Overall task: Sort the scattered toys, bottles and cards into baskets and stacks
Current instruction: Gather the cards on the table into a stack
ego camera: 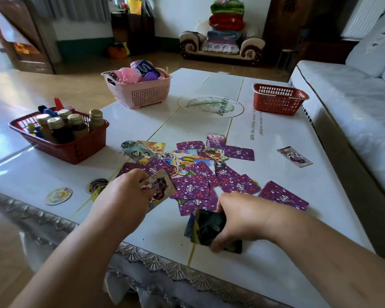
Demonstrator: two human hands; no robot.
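Right hand (pixel 242 215) round card stack (pixel 203 228) — face-up card (pixel 162 187) diagonal in left hand (pixel 125 192)

Legible markings: table (pixel 276 174) and far sofa (pixel 222 54).
Table emblem (pixel 210 107) reads "summer"; sofa armrests bear "福"; purple cards' (pixel 190 187) logos illegible.

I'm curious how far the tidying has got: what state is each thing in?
Pink basket: filled with toys.
Near red basket: holds upright, capped bottles.
Far red basket: nothing visible inside.
Loose cards: scattered, some face up, some face down.
Left hand: holds one face-up card.
Right hand: grips a stack of cards.
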